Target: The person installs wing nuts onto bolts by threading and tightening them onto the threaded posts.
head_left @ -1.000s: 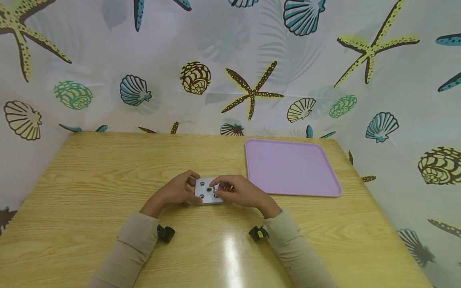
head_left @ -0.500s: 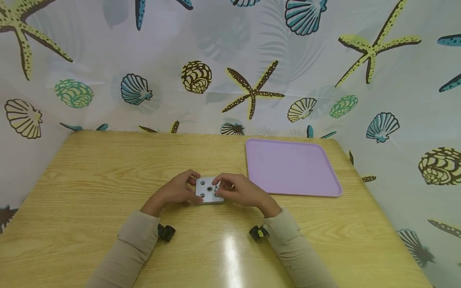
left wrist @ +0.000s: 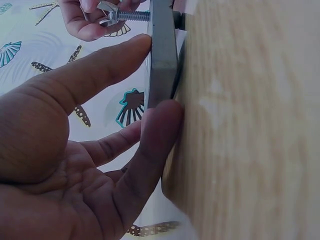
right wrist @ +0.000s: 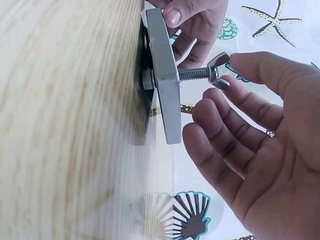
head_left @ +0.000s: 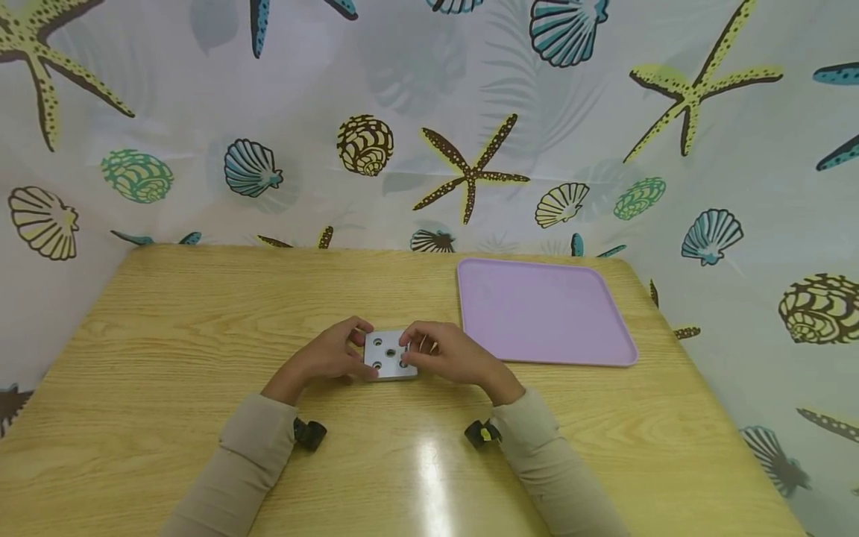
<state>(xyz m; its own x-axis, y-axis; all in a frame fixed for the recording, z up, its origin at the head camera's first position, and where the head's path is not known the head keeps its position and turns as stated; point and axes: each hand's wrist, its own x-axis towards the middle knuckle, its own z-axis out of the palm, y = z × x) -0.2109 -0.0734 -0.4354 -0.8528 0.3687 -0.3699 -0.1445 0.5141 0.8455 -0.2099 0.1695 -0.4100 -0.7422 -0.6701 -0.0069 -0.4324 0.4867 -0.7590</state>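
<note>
A square silver metal plate [head_left: 391,368] with several holes lies raised slightly off the table. My left hand [head_left: 327,353] grips its left side, thumb on the upper face and a finger at the underside, as the left wrist view shows. Through the plate's right part a threaded bolt [right wrist: 194,74] stands up, its head [right wrist: 148,79] below the plate. On the upper end of the thread sits a wing nut [right wrist: 218,60], well above the plate's face. My right hand [head_left: 448,353] pinches its wings between thumb and forefinger; the other fingers are loosely bent beside the plate.
A lilac tray [head_left: 546,313] lies just beyond my right hand, towards the back right of the wooden table [head_left: 221,321]. A cloth [head_left: 302,89] printed with shells and starfish hangs behind and along the sides.
The fingertips of my right hand have shifted slightly to the right at the wing nut, uncovering a little more of the plate. My left hand and the plate have stayed nearly still.
</note>
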